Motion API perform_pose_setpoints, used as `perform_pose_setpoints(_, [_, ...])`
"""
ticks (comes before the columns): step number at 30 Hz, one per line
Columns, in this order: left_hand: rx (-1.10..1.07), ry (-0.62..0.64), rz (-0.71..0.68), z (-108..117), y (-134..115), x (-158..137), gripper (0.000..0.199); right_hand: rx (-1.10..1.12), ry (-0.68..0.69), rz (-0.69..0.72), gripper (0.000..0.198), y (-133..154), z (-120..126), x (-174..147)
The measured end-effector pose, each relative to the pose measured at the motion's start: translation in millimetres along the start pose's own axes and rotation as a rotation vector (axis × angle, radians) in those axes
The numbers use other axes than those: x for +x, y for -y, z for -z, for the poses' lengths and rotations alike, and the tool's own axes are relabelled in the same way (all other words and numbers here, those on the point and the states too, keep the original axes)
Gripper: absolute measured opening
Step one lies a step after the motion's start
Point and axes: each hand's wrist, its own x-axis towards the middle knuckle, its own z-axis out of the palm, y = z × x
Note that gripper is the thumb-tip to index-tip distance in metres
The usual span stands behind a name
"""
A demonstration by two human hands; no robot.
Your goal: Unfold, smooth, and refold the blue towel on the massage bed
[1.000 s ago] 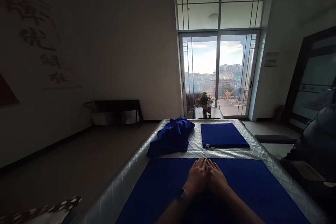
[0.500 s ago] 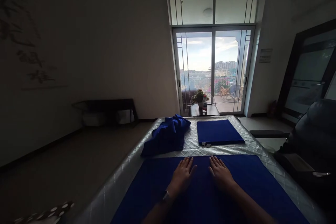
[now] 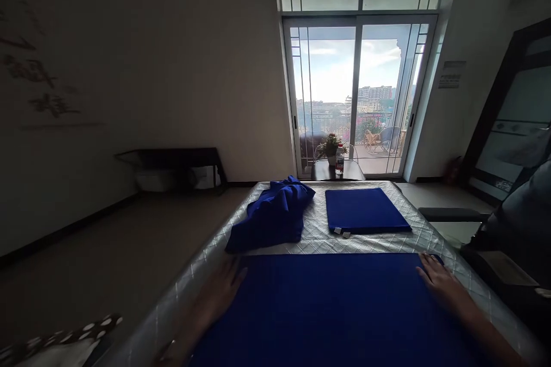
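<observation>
Ok so the main thing here is the blue cloth (image 3: pixel 322 304), spread flat across the near part of the silver quilted counter (image 3: pixel 316 245), far edge pretty straight, near edge out of frame so idk how long it is. R hand (image 3: pixel 438 278) is loose, fingers out straight, resting on the far right corner, nothing gripped afaict. L hand (image 3: pixel 215 292) is blurry, at the left edge nr the far left corner; looks unclenched too, thumb side by the cloth, tho can't tell how hard it's pressing, if at all.

Handling-wise, imo it's light, soft & floppy, basically zero stiffness, nothing fragile. Might slide a bit bc the quilted surface looks kinda shiny. Best hold is prob the two far corners, one per hand, pinched btwn thumb & fingers; grab mid-cloth & it'd likely bunch up.

Just past the far edge: a crumpled blue cloth (image 3: pixel 275 215) on the left, & a neatly folded blue cloth (image 3: pixel 365 210) w/ small white tags (image 3: pixel 345 235) on the right.
</observation>
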Motion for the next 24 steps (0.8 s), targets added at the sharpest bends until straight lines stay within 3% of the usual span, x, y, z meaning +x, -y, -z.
perform_pose_setpoints(8, [-0.011, 0.071, 0.022, 7, -5, -2, 0.069, 0.050, 0.003, -0.124, 0.083, -18, -4, 2])
perform_pose_setpoints(17, [0.026, 0.066, 0.039, -5, -1, -1, 0.075, 0.000, 0.003, -0.116, 0.081, -11, 0, 2])
perform_pose_setpoints(24, [0.039, 0.058, -0.014, -1, -4, -2, 0.067, -0.069, 0.055, -0.136, 0.078, -2, 9, 3])
